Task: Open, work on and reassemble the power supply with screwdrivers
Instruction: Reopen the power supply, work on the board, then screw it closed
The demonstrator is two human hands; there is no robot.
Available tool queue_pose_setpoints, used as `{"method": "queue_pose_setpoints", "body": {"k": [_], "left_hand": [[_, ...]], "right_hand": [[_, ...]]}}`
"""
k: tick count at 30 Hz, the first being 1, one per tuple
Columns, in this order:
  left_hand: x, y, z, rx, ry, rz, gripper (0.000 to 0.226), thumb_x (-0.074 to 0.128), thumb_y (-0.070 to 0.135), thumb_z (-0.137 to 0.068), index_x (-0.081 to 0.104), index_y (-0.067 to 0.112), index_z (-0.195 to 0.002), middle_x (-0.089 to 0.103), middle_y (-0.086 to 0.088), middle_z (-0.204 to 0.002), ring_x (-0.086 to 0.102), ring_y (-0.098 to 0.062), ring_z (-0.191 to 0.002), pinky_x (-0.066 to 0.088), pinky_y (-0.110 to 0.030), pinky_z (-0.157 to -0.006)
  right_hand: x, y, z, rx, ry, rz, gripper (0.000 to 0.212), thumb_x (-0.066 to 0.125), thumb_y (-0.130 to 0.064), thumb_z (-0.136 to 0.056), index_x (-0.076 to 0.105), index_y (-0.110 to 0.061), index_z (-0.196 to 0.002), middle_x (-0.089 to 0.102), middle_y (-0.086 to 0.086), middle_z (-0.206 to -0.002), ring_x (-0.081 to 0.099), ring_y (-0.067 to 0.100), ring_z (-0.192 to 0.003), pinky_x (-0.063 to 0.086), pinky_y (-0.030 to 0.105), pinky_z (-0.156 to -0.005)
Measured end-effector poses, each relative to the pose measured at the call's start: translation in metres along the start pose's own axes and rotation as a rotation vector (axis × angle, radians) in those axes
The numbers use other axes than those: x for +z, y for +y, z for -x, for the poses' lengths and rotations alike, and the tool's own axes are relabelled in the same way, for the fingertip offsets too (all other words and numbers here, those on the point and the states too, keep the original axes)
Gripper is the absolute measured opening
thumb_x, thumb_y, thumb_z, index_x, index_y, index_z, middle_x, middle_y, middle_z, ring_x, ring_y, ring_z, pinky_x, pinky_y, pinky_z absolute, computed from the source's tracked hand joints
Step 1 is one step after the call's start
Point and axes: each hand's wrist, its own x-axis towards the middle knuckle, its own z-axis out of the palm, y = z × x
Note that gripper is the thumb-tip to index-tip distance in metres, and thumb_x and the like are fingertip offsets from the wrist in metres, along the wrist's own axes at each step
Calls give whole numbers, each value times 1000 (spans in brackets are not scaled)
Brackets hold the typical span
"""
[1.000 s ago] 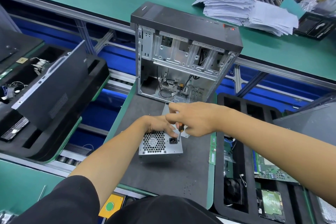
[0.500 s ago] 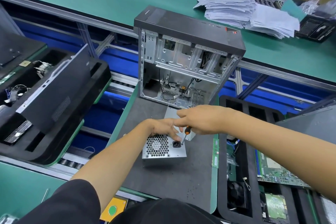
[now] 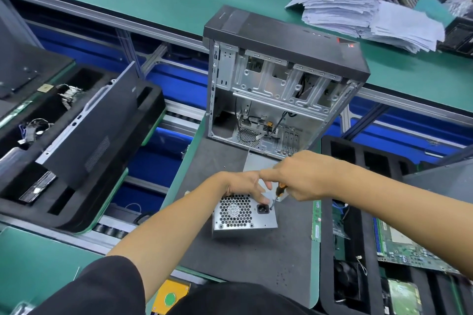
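Two hands meet over a silver power supply (image 3: 244, 215), which lies on a dark grey mat (image 3: 245, 261) at the near middle of the bench (image 3: 38, 261). Left hand (image 3: 247, 185): rests on the far top edge of the supply, fingers spread and bent down over its near face beside the black socket (image 3: 263, 209); whether it actually clasps the casing cannot be told. Right hand (image 3: 304, 178): closed around the orange-and-black handle of a screwdriver (image 3: 277, 194), the shaft slanting down and left so that its tip meets the supply's near face just right of the socket. A honeycomb fan grille (image 3: 234, 210) fills the left part of that face.

Beyond the supply, at the far end of the mat, stands an open computer case (image 3: 281, 89), upright, its bare metal interior turned toward the viewer and its black top panel uppermost. Left of the mat, a black foam tray (image 3: 143, 135) carries a tilted black side panel (image 3: 97, 130) and loose cables. Right of the mat, a second foam tray (image 3: 330, 238) holds a green circuit board (image 3: 409, 250) and a small fan (image 3: 348, 281). On the far green bench, right, lies a pile of white papers (image 3: 358, 7). A yellow box with a green button (image 3: 170, 296) sits at the near edge.
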Motion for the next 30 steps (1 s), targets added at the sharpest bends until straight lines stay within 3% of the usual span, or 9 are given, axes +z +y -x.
{"method": "queue_pose_setpoints", "body": {"k": [2, 5, 8, 10, 12, 15, 17, 20, 30], "left_hand": [[-1, -3, -2, 5, 9, 22, 40, 85, 23, -81, 64, 33, -114, 68, -7, -116, 65, -15, -109, 45, -38, -110], [-3, -7, -7, -16, -22, 24, 58, 85, 21, -85, 48, 18, -130, 72, -10, -110, 67, -18, -102, 47, -42, -108], [-14, 0, -2, -31, -101, 15, 51, 79, 33, -90, 51, 21, -129, 74, 12, -91, 66, -4, -76, 51, -25, -83], [-35, 1, 6, -19, -58, -35, 36, 70, 40, -96, 55, 22, -124, 77, 8, -102, 69, -7, -75, 54, -28, -84], [-61, -4, 15, 35, 132, -95, 24, 63, 27, -102, 57, 10, -117, 76, -6, -102, 70, -18, -75, 54, -38, -90], [-92, -25, 20, -16, 597, -256, 16, 65, 17, -100, 59, 4, -109, 73, -14, -99, 66, -23, -84, 53, -41, -91], [-100, -39, 18, -114, 704, -419, 17, 69, 15, -97, 63, 7, -110, 70, -14, -105, 65, -27, -99, 50, -40, -95], [-97, -51, 9, -138, 639, -514, 20, 73, 12, -93, 66, 6, -111, 60, -13, -114, 60, -26, -107, 45, -36, -100], [-95, -47, 8, -93, 494, -776, 7, 62, 11, -99, 57, 6, -99, 55, -8, -105, 56, -22, -92, 43, -35, -81]], "right_hand": [[2, 1, -3, 35, -4, -14, 36, 50, -24, -89, 48, -33, -123, 45, -7, -65, 39, 18, -52, 23, 32, -48], [6, 2, -5, 130, -17, 59, 15, 42, -33, -97, 51, -23, -105, 32, -4, -58, 30, 15, -47, 18, 32, -45], [7, -1, -5, 176, -32, 172, 19, 36, -39, -98, 35, -22, -90, 30, -1, -59, 26, 18, -47, 16, 32, -46], [7, 0, -6, 183, -44, 211, 25, 37, -40, -97, 35, -18, -85, 32, 0, -60, 28, 19, -47, 16, 32, -46], [6, 3, -7, 186, -42, 204, 27, 38, -39, -96, 38, -17, -82, 34, 0, -59, 29, 20, -47, 17, 32, -46], [4, 8, -4, 191, -24, 159, 23, 39, -39, -96, 39, -19, -84, 43, 0, -62, 34, 20, -49, 16, 31, -47], [1, 12, -1, 211, -2, 119, 21, 39, -41, -95, 39, -22, -86, 52, 0, -67, 39, 21, -51, 17, 31, -47], [-10, 23, 4, 273, 33, 68, 21, 41, -46, -93, 37, -27, -86, 46, -2, -59, 38, 15, -49, 18, 31, -47], [-9, 34, 5, 358, 55, 34, 19, 41, -46, -93, 40, -27, -90, 45, -4, -58, 36, 13, -49, 20, 31, -47]]}}
